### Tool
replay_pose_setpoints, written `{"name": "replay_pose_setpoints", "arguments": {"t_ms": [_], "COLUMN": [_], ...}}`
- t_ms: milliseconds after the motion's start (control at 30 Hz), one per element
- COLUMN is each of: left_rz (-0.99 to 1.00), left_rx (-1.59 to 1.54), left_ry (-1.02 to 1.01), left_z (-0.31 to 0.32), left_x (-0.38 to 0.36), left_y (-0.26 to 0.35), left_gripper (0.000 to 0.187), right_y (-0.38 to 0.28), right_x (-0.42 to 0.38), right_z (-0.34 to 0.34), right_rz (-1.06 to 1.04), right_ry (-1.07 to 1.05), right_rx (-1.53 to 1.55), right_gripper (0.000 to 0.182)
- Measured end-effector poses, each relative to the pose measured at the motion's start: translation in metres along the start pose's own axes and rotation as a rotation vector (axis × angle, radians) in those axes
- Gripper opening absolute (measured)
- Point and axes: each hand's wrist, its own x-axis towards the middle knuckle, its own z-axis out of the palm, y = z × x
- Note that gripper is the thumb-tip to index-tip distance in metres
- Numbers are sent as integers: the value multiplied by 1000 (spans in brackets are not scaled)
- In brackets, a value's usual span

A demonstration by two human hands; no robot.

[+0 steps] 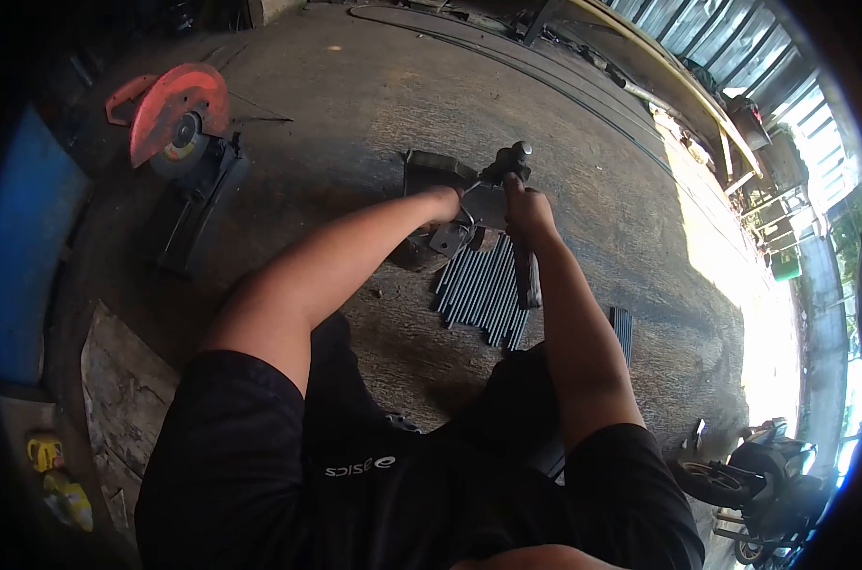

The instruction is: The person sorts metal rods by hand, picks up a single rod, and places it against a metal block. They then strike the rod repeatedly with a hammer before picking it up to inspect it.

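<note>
Nearest the camera was the person's own dark shirt, with two bare arms reaching forward over the concrete floor (374,104). One bundle of dark metal rods (483,290) lay on the floor between the forearms; the rods ran side by side, touching, too many and too tightly packed to count. A second, smaller group of rods (622,332) lay just outside the right forearm, partly cut off by it.

The left hand (442,204) was closed around something at the near edge of a small metal tool (493,190), but the fingers were turned away and what they gripped could not be made out. The right hand (526,211) was wrapped shut around the tool's upright handle, whose one round knob (521,149) stood just beyond the knuckles. The tool sat at the far end of the rod bundle, touching it or nearly so. One flat dark piece (436,171) lay just behind the left hand.

To the left, well apart, stood one chop saw (179,119) with an orange guard. At the lower left edge were two yellow objects (56,475), blurred. At the lower right one motorbike (749,484) was half cut off. Farther away, long bars (678,81) ran along the corrugated wall, washed out by sunlight.
</note>
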Motion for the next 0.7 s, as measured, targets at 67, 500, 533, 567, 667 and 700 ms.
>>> {"name": "replay_pose_setpoints", "arguments": {"t_ms": [67,500,533,567,667,700], "left_rz": [35,174,131,106,122,195], "left_rx": [263,462,490,509,487,504], "left_ry": [24,261,197,265,285,335], "left_z": [5,13,7,9,9,8], "left_x": [16,-1,2,0,-3,-1], "left_y": [-2,-9,-4,-1,-4,-9], "left_gripper": [56,41,40,39,37,37], "right_y": [-8,-1,-4,-11,-34,-36], "right_x": [10,6,6,10,-16,-12], "right_z": [-15,20,23,21,6,5], "right_rz": [-76,-226,-199,-222,-84,-87], "right_ry": [104,187,114,131,-54,-48], "right_rx": [-40,-460,-358,-343,-226,-219], "right_gripper": [66,62,63,63,66,66]}}
